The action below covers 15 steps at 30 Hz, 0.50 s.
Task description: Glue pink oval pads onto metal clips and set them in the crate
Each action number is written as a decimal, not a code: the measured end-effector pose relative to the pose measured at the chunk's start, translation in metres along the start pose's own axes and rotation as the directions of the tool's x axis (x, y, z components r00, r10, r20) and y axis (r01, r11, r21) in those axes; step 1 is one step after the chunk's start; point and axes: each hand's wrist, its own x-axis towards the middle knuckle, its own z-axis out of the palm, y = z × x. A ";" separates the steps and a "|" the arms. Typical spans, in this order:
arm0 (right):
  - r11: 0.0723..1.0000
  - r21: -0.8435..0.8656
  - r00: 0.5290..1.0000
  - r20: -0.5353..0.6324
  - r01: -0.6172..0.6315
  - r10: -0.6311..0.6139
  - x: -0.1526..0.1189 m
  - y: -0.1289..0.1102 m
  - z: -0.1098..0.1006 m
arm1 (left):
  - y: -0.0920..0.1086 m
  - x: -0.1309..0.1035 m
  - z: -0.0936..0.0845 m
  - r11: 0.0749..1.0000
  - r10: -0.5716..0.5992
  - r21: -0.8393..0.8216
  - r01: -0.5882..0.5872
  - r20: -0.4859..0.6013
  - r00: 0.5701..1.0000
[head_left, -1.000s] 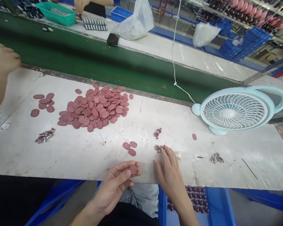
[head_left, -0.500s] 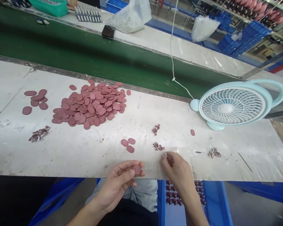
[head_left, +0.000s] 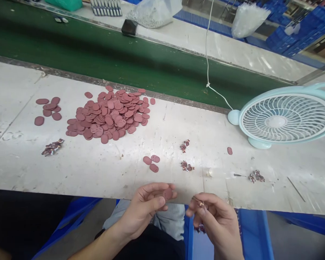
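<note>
My left hand pinches a flat reddish oval piece above the table's front edge. To its right, my right hand grips a small brown and white part between thumb and fingers; the two hands are apart. Three loose oval pieces lie beyond my left hand. Two small clusters of brown parts sit on the white table beyond and between the hands. Farther back on the left is a large heap of reddish ovals.
A light blue fan stands at the right, its white cord running back. A blue crate sits below the front edge. A syringe-like tool and a thin rod lie on the right.
My right hand has drawn back toward the front edge and turned, showing the small part in its fingers. My left hand still holds the oval. The view has shifted slightly.
</note>
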 end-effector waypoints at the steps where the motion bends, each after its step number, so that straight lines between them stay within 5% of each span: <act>1: 0.999 -0.006 0.999 -0.012 0.032 -0.032 0.000 -0.001 0.006 | 0.000 0.000 0.001 1.000 0.008 0.007 -0.008 0.010 1.000; 8: 0.971 -0.191 0.989 0.018 0.147 -0.146 0.008 -0.012 0.038 | 0.000 -0.001 0.004 0.972 0.176 0.137 -0.190 0.108 0.979; 15: 0.940 -0.328 0.994 0.075 0.095 -0.074 0.011 -0.019 0.043 | 0.007 -0.006 0.006 0.971 0.157 0.175 -0.165 0.058 0.986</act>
